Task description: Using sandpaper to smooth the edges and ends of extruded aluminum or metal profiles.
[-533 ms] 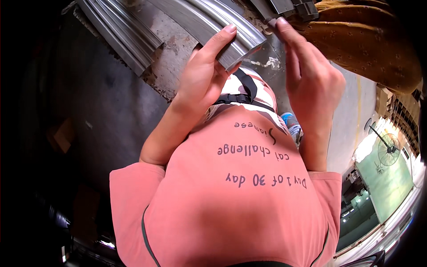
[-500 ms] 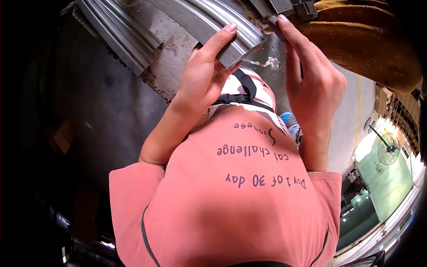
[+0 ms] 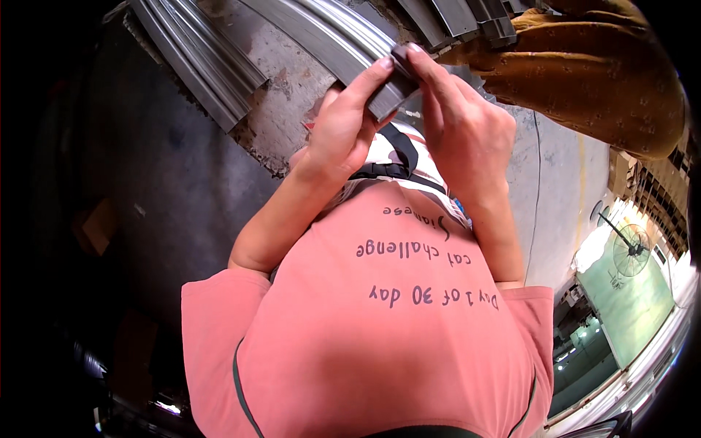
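Observation:
A long silvery metal profile (image 3: 321, 33) with ridges along its length comes in from the top, its end toward me. My left hand (image 3: 339, 135) is closed round that near end, thumb on top and fingers underneath. Between the thumb and fingers of my right hand (image 3: 471, 128) is a small dark piece (image 3: 400, 57), which looks like a block or pad. It is against the upper edge of the profile's end, close to my left thumb. My right fingers hide part of the piece, so its exact kind cannot be told.
More ridged metal profiles (image 3: 193, 55) lie at the upper left, and several grey metal lengths (image 3: 456, 18) at the top. A brown patterned cloth (image 3: 577, 80) bulges at the upper right. A fan (image 3: 631, 250) stands at the far right; a cardboard box (image 3: 102, 226) sits at left.
My right hand has moved left and slightly down, bringing the dark piece from apart onto the profile's end. My left hand keeps its hold on the profile, nearly in place.

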The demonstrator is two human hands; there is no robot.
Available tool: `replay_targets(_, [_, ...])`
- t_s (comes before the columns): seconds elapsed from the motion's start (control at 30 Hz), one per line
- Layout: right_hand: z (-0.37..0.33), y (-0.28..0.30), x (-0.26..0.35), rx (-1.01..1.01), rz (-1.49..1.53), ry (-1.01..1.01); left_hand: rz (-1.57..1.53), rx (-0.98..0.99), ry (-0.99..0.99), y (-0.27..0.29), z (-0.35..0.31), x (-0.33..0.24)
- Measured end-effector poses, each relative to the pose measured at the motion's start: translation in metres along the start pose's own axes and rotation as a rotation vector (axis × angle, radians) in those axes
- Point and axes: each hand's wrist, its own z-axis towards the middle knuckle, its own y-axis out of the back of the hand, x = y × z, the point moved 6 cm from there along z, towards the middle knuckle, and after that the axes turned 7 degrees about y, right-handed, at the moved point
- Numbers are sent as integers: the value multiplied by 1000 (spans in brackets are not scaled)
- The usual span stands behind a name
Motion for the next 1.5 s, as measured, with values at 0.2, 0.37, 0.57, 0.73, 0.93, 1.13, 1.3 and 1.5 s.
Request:
replay_targets(0.2, [1,14,-9,-28,39,-151,30,8,-12,-4,2,3])
replay_targets(0.37, [-8,-6,-11,75,27,-160,13,-7,6,-1,7,3])
replay_targets(0.57, [-4,10,-6,-132,87,-106,61,-45,7,-8,4,-2])
replay_targets(0.73, [-6,-4,-28,-9,-2,-186,-10,-69,5,-9,4,-1])
replay_targets(0.93, [-7,-6,-7,-109,79,-12,6,-50,14,-5,4,-4])
replay_targets(1.13, [-1,4,-31,-185,168,-142,19,-25,1,-8,5,-4])
replay_targets(1.3, [1,-4,-11,35,183,-151,68,-44,30,1,10,0])
replay_targets(1.5, [-10,5,-37,-254,228,-135,45,-44,3,-6,6,-4])
